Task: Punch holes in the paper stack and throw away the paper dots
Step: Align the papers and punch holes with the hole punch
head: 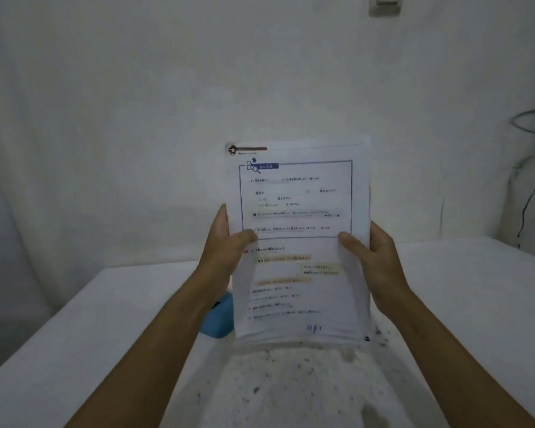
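Gripping paper stack point(300, 242) w/ both hands, hiding blue obj point(218, 319), maybe punch

A single head-worn view is given, aimed forward and slightly down. The white table point(90, 319) is seen close, the wall point(136, 103) just behind.

1. I am holding a paper stack point(300, 242) of thin, matt white printed sheets.
2. The worktop point(74, 335) is showing a matt white surface, speckled and rough-looking near me.
3. A blue object point(218, 319) is looking like smooth plastic.
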